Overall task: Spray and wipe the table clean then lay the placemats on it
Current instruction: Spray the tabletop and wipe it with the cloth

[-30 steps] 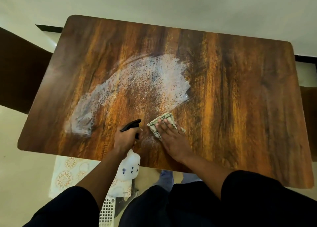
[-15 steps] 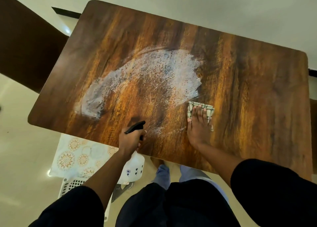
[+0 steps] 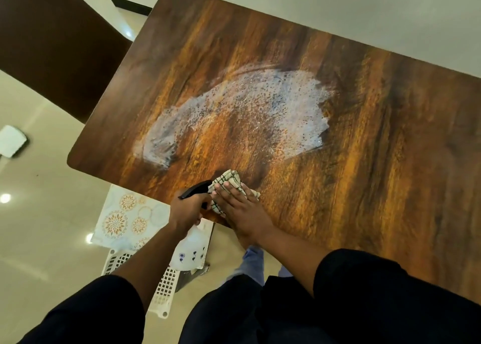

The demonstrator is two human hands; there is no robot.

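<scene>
R hand: my right hand (image 3: 240,208) lies flat, fingers spread, palm pressing the checked cloth (image 3: 229,185) onto the table (image 3: 377,161) near its front edge
Cloth: bunched under my R fingers, its far end pokes out past the fingertips; touching the tabletop
L hand: my left hand (image 3: 186,209) is just beside the R one, wrapped round the neck of the spray bottle (image 3: 191,250); black nozzle sticks out past my knuckles twd the cloth
Bottle: white body w/ small dark prints hangs below my L wrist, off the table edge
Wet patch: whitish spray film (image 3: 242,114) w/ droplets, beyond both hands, mid-table, curving off to the L
Placemats: patterned placemats (image 3: 125,218), orange medallions, lying left of & below my L hand, under table level, on a white lattice basket (image 3: 164,289)
Sleeves: dark, pushed up both forearms
</scene>
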